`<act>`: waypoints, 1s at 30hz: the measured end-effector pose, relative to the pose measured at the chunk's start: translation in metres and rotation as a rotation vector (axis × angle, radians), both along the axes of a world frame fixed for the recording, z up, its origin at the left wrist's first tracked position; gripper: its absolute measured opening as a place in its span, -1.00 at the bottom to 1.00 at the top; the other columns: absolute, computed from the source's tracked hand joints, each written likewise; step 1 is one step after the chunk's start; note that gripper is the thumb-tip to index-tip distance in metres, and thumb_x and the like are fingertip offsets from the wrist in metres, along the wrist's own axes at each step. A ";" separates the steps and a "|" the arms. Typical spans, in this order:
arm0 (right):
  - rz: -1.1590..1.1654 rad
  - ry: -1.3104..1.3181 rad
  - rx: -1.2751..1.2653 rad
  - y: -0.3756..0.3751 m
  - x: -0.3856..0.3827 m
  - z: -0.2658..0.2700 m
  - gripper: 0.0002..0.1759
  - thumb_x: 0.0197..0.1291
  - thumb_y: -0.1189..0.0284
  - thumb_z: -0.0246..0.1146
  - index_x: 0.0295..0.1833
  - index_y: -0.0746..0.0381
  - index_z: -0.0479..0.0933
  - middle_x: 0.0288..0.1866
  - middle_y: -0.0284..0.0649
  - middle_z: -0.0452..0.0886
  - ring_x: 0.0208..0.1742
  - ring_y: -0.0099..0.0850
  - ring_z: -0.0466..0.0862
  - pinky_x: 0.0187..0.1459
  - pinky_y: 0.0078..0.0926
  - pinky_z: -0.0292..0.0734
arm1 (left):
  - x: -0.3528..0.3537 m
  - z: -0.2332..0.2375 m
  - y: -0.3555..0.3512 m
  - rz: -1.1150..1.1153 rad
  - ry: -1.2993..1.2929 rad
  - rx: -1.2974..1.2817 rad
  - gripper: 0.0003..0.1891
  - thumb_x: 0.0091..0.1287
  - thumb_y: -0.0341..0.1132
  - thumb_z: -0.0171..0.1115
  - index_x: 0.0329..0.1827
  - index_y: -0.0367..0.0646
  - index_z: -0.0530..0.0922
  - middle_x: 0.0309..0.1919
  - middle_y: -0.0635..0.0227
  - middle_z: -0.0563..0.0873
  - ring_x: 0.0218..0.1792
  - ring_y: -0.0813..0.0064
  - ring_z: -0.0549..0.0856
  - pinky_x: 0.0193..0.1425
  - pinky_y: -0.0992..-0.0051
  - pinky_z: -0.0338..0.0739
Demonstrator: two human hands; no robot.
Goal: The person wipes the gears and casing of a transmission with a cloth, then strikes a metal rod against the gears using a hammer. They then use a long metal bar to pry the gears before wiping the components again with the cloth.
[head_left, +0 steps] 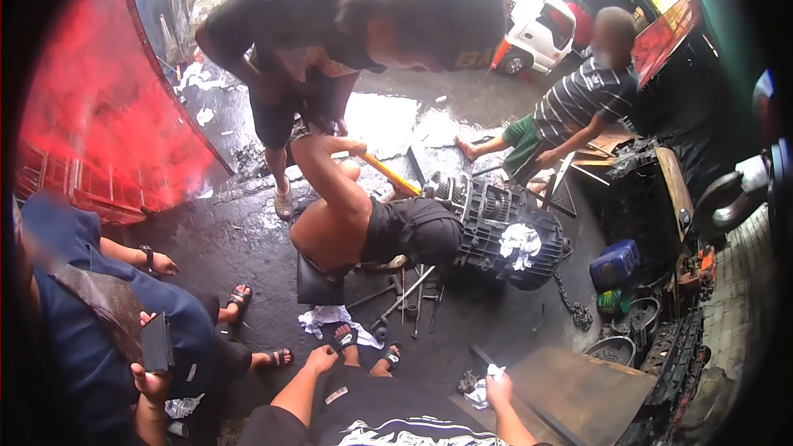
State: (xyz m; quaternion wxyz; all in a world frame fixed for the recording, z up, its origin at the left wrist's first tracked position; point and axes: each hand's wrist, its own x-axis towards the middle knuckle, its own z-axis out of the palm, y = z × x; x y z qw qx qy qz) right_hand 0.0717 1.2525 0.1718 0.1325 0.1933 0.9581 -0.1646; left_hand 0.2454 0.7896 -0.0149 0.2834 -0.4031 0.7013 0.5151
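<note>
In the lower part of the view, the right hand [500,392], at five o'clock, grips a crumpled white rag [496,372] over the near edge of a brown board [582,384] lying between four and five. The left hand [320,359], at seven o'clock, is curled with its fingers bent in; whether it holds anything I cannot tell. Just beyond it a white cloth [337,319] lies on the dark floor. Long-handled tools [405,297] are spread there at six o'clock. A ribbed gearbox [487,239] with exposed gears sits between three and four o'clock, well apart from both hands, another white rag [522,245] on its casing. Near the centre, a seated person [334,219] clutches a yellow handle [392,173] beside it. Another person [306,33] bends over at eleven, one in a striped shirt [591,99] is at two, and one at eight holds a dark phone [155,344].
</note>
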 end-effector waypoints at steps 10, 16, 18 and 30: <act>-0.405 0.084 -0.938 -0.039 -0.037 -0.048 -0.59 0.14 0.41 0.36 0.08 0.34 0.53 -0.06 -0.13 0.68 -0.07 -0.27 0.71 -0.02 -0.23 0.62 | 0.050 -0.024 -0.068 -0.095 0.300 -0.416 -0.60 0.14 -0.10 0.29 -0.20 -0.32 0.64 -0.31 0.03 0.74 -0.31 0.14 0.76 -0.18 0.20 0.64; -0.510 0.256 -1.772 -0.015 -0.166 0.056 -0.65 0.31 0.28 0.15 0.14 0.21 0.50 0.02 -0.16 0.65 0.02 -0.23 0.68 0.08 -0.06 0.61 | -0.001 0.049 -0.072 -0.096 0.074 -0.032 -0.31 0.28 -0.02 0.26 0.35 -0.35 0.42 0.26 -0.11 0.54 0.34 0.08 0.50 0.43 0.25 0.34; -0.349 0.486 -1.879 -0.023 -0.208 0.187 -0.56 0.32 0.24 0.16 0.24 0.19 0.43 0.12 -0.18 0.60 0.11 -0.27 0.63 0.13 -0.13 0.57 | -0.039 0.041 -0.059 -0.044 0.258 -0.022 -0.67 0.24 -0.20 0.33 -0.11 -0.32 0.61 -0.32 0.18 0.71 -0.31 0.35 0.72 -0.25 0.36 0.60; 1.011 1.963 -0.048 -0.086 -0.226 0.520 -0.59 0.17 0.28 0.32 0.06 0.28 0.47 -0.12 -0.08 0.60 0.01 -0.16 0.62 0.24 -0.15 0.42 | -0.290 0.517 0.127 -0.464 1.210 -0.218 -0.76 0.35 -0.24 0.23 -0.01 -0.16 0.60 -0.17 0.25 0.69 -0.12 0.40 0.67 0.00 0.42 0.54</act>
